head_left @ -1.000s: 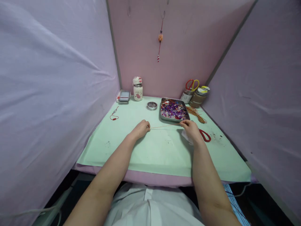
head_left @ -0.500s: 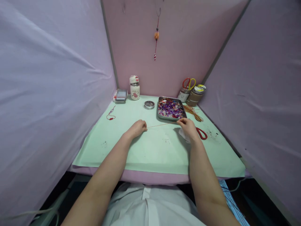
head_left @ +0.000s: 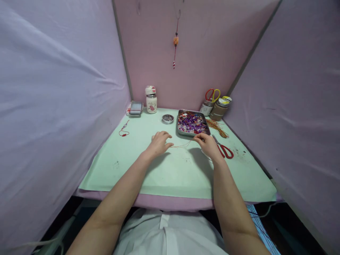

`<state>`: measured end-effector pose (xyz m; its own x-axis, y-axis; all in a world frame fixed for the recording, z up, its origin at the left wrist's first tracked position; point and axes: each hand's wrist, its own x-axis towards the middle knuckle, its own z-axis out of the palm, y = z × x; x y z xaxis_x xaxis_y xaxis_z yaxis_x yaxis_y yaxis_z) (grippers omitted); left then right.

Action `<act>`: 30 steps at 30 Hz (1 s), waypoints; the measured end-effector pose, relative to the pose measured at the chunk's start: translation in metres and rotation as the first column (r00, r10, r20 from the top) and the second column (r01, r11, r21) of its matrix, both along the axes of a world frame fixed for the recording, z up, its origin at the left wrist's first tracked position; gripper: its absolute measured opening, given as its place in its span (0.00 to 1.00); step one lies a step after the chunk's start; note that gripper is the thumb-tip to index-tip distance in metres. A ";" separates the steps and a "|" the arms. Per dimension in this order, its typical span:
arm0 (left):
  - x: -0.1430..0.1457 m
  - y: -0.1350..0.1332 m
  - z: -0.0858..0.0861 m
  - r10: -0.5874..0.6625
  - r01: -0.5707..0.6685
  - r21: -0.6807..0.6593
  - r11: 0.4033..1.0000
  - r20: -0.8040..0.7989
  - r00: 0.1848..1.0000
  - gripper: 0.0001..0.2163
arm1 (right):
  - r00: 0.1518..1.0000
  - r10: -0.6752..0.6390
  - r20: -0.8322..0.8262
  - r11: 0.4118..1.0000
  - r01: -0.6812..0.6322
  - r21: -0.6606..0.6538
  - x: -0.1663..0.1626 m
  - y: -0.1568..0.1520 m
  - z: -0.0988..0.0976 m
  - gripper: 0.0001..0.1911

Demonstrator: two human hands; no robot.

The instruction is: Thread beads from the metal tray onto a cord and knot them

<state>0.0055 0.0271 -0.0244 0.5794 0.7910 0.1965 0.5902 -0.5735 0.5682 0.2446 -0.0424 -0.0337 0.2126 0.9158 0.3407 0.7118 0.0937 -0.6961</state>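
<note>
Between my hands a thin orange-brown cord [head_left: 181, 146] hangs slack in a loose loop. My right hand [head_left: 205, 142] pinches it near the front edge of the bead tray [head_left: 191, 134]. My left hand [head_left: 160, 143] is open, thumb and fingers apart, with the cord's other end close to its thumb; whether it touches there I cannot tell. Red-handled scissors [head_left: 225, 150] lie just right of my right hand. A white scrap [head_left: 205, 153] is partly hidden beneath that hand.
At the back stand a white bottle [head_left: 151, 101], a round tin [head_left: 168, 119], a jar with scissors [head_left: 206, 108] and a brown jar [head_left: 219, 110]. A bundle of cords [head_left: 218, 128] lies right of the tray. A red bracelet [head_left: 124, 131] rests at left; a beaded pendant [head_left: 175, 41] hangs behind.
My left hand has opened from its pinch and shifted slightly right. My right hand has moved a little left, uncovering more of the scissors. The cord has gone from taut to slack.
</note>
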 end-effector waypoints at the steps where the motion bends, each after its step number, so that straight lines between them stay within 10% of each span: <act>1: 0.009 -0.008 0.004 -0.028 0.032 -0.042 0.999 0.106 0.994 0.14 | 0.999 0.033 0.022 0.999 -0.033 0.005 -0.006 -0.002 0.002 0.11; 9: 0.063 -0.049 -0.027 0.136 0.196 -0.565 0.802 0.491 0.860 0.11 | 0.988 0.143 0.066 0.989 -0.140 -0.047 -0.031 -0.034 0.004 0.10; 21: 0.047 -0.048 -0.022 -0.005 0.073 -0.174 0.982 0.361 0.933 0.06 | 0.987 0.125 -0.099 0.981 -0.138 -0.139 -0.036 -0.034 -0.001 0.13; 30: 0.043 -0.036 -0.026 0.113 0.020 -0.302 0.953 0.417 0.902 0.06 | 0.990 0.121 -0.076 0.993 -0.122 -0.008 -0.032 -0.023 -0.014 0.12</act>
